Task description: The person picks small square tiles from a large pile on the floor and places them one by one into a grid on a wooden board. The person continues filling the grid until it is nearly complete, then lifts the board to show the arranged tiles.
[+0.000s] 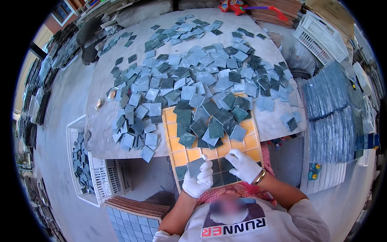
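Tray, shallow and rectangular, with yellow-orange square cells and a pale rim (pixel 177 158), lies at the near edge of a pale grey table (pixel 100 139) and projects toward the person. Dark grey-green square tiles (pixel 215 179) occupy cells along its near side; a band of bare cells lies beyond them.

Left hand (pixel 198 182), in a white glove: the left forearm (pixel 176 213) rises from the lower edge and angles to the right. The fingers are curled inward, gripping a single blue-grey square tile (pixel 195 166). The tile is tilted above the near left part of the tray; one white fingertip shows at its upper right corner. Contact between this tile and the tray cannot be determined.

Right hand (pixel 245 167), in a white glove: the right forearm (pixel 285 192) enters from the lower right and points up and left. The back of the hand faces up and the fingers bend toward the tray's middle. Whether the fingertips grip anything cannot be determined. A gold-coloured band (pixel 261 176) encircles the wrist.

A heap of loose blue-grey and green square tiles (pixel 188 92) spreads over the table and onto the tray's far half. A white slotted plastic crate (pixel 100 181) containing tiles stands left of the table.
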